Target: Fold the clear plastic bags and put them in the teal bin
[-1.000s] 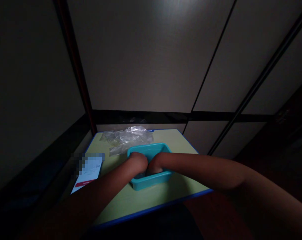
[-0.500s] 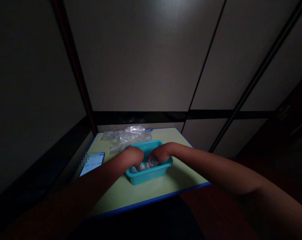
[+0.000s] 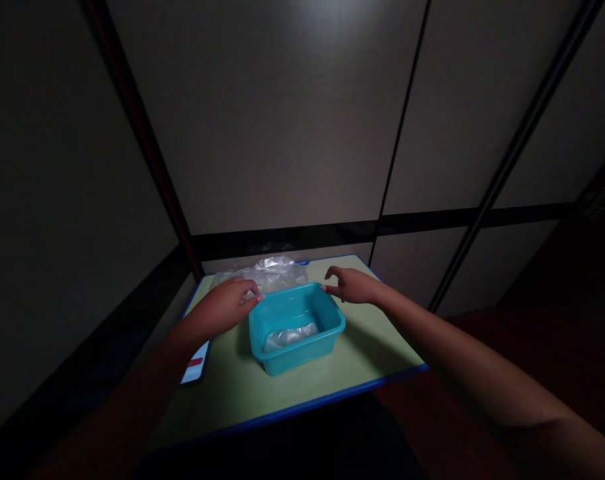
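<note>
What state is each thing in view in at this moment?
Left hand: raised at the tub's far left corner, fingers curled; whether it holds anything is unclear.
Right hand: fingers spread, at the tub's far right corner.
Teal plastic tub: upright, no lid.
Clear plastic piece: lying inside the tub.
Crumpled clear plastic film: bunched up behind the tub.
Phone: lying on the table's left edge, screen lit.
</note>
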`<state>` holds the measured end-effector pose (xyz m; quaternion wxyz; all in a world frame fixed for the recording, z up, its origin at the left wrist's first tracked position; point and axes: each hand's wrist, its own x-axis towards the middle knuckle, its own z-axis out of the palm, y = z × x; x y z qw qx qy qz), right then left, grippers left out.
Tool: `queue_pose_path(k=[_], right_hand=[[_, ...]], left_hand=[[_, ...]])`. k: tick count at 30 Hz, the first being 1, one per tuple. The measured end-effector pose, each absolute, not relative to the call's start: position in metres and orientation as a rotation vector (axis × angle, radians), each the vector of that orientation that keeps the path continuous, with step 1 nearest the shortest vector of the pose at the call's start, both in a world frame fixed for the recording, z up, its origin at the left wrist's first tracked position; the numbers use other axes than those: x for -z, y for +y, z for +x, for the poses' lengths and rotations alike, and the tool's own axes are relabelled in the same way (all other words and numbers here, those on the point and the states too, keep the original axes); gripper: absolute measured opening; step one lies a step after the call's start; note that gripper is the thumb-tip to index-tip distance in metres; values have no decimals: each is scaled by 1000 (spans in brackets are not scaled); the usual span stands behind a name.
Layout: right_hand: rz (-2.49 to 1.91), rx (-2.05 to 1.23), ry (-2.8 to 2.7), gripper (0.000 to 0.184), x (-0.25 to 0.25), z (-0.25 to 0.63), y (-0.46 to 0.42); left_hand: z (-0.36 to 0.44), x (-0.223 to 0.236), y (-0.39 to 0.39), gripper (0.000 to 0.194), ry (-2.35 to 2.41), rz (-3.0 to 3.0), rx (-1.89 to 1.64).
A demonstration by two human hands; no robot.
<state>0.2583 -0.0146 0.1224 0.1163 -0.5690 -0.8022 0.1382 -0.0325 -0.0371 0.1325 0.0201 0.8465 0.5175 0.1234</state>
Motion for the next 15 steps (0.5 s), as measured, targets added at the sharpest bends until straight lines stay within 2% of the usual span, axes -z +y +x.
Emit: queue_pose_path(k=[3,5,7,11,15], right_hand=[[-1722,-930,-2199,60,-103,262,-16],[-1688,-1167,-2110,59,-90,260,-19],[-1631,-1325,-2043,50,-80,256,-22],[-1613,-1354,-1941,28,-71,258,-22],[-1628,-1324,-1884,22,-76,279,-23]], left_hand=[[-45,-120,-42,31,1674,2348,-712],[-47,-110,-45,31,1675,2121,-836],[-44,-100,-44,33,1624,1942,-890],[-32,-80,-30,41,1553,1718,-1022],[-18,-63,-10,44,1566,1541,-1190]])
